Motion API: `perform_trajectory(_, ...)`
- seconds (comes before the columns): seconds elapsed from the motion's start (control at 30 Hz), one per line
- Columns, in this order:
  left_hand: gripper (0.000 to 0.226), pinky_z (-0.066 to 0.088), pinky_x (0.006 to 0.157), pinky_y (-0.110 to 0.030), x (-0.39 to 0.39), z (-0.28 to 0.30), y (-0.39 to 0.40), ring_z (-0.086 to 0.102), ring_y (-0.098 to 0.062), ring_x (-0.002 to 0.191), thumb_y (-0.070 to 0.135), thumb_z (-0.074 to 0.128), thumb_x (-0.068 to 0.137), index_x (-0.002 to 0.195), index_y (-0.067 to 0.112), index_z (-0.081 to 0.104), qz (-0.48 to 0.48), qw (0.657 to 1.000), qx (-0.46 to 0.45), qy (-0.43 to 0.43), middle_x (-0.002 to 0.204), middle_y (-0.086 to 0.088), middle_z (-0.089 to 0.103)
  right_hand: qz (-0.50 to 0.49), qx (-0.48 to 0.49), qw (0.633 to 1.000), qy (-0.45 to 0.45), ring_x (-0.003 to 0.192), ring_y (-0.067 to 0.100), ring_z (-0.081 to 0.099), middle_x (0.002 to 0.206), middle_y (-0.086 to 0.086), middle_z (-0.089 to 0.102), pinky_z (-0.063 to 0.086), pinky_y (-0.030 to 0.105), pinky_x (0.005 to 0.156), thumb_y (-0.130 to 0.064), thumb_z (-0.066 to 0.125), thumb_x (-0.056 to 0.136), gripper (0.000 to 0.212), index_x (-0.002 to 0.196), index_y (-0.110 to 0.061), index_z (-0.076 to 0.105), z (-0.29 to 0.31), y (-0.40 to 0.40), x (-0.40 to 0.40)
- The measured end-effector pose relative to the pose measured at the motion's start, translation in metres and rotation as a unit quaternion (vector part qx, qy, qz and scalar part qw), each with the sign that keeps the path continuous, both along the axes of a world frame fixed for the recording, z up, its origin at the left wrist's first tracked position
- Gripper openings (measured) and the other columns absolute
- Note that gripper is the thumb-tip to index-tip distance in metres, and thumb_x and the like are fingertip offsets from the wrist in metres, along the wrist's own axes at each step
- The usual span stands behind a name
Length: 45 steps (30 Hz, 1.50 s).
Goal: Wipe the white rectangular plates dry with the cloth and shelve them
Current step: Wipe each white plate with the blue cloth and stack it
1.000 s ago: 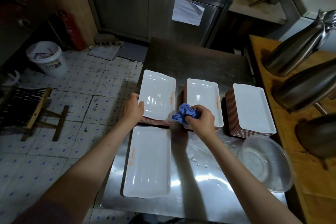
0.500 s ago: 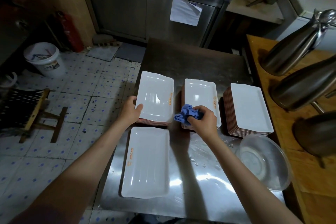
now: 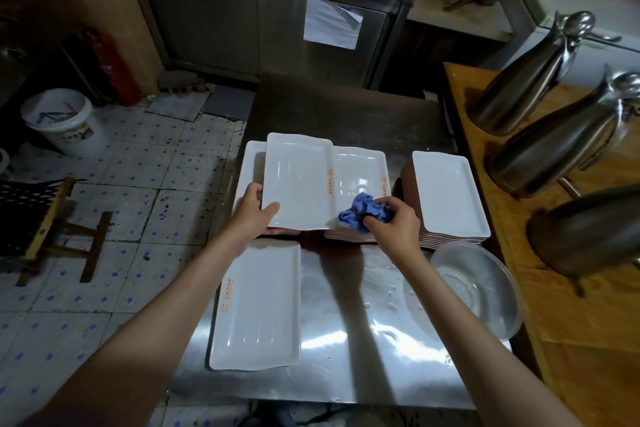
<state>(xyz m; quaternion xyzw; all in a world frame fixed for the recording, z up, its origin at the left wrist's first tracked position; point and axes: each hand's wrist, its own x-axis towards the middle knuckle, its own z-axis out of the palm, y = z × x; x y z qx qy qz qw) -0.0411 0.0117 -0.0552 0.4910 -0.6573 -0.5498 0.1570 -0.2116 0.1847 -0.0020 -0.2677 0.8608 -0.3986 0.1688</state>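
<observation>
Lifting a glossy white rectangular plate (image 3: 298,180) one-handed, the left hand (image 3: 254,215) pinching only its corner risks dropping it, while the right hand (image 3: 394,222) clutches a crumpled blue cloth (image 3: 363,210).

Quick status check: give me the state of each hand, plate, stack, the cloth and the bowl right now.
left hand: grips the lifted plate's near edge
lifted plate: raised off the left stack, tilted
right hand: holds the blue cloth
blue cloth: crumpled, over the middle stack
middle stack: stacked, top face up
right stack: stacked, untouched
single plate: lying flat on the table
clear bowl: upright
</observation>
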Motion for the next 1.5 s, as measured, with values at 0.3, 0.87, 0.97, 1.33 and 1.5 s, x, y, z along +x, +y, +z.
perform_trajectory(0.3, 0.043, 0.055, 0.079, -0.028, -0.036, 0.001, 0.045, 0.056, -0.019, 0.111, 0.011, 0.058, 0.093, 0.131, 0.016, 0.039, -0.033, 0.995, 0.060, 0.077, 0.124, 0.004, 0.056, -0.034, -0.006, 0.999, 0.008, 0.076, 0.015, 0.059, 0.081, -0.002, 0.063, 0.047, 0.018, 0.070, -0.007, 0.070, 0.072, 0.025, 0.095, -0.016, 0.065, 0.013, 0.047, -0.030)
perform_trajectory(0.87, 0.058, 0.057, 0.070, -0.030, -0.101, 0.017, 0.143, 0.053, -0.018, 0.108, 0.000, 0.054, 0.093, 0.141, 0.016, 0.027, -0.102, 0.978, 0.132, 0.125, 0.128, 0.004, 0.048, -0.050, -0.025, 0.998, 0.020, 0.073, 0.004, 0.059, 0.084, -0.003, 0.063, 0.043, 0.007, 0.060, -0.006, 0.070, 0.075, 0.021, 0.093, -0.014, 0.062, 0.022, 0.135, -0.086)
perform_trajectory(0.97, 0.060, 0.054, 0.075, -0.026, -0.111, 0.018, 0.156, 0.051, -0.016, 0.110, -0.002, 0.054, 0.092, 0.143, 0.012, 0.025, -0.116, 0.980, 0.106, 0.124, 0.126, 0.002, 0.046, -0.046, -0.034, 0.998, 0.019, 0.073, 0.004, 0.060, 0.081, -0.005, 0.063, 0.048, 0.017, 0.063, -0.006, 0.071, 0.075, 0.021, 0.091, -0.016, 0.061, 0.022, 0.146, -0.094)
perform_trajectory(1.33, 0.056, 0.056, 0.082, -0.042, -0.130, 0.009, 0.184, 0.057, -0.026, 0.110, -0.001, 0.057, 0.090, 0.137, 0.012, 0.031, -0.111, 0.988, 0.048, 0.099, 0.126, -0.009, 0.054, -0.040, -0.032, 0.999, 0.007, 0.071, -0.004, 0.055, 0.081, -0.012, 0.056, 0.045, 0.008, 0.054, -0.005, 0.068, 0.079, 0.022, 0.095, -0.016, 0.058, 0.022, 0.170, -0.111)
perform_trajectory(1.5, 0.056, 0.046, 0.096, -0.035, -0.137, 0.012, 0.189, 0.054, -0.020, 0.113, -0.001, 0.057, 0.090, 0.138, 0.010, 0.031, -0.126, 0.989, -0.005, 0.083, 0.124, -0.004, 0.052, -0.045, -0.028, 0.999, 0.004, 0.072, -0.004, 0.055, 0.086, -0.008, 0.058, 0.046, 0.010, 0.056, -0.006, 0.069, 0.079, 0.027, 0.103, -0.013, 0.061, 0.017, 0.174, -0.116)
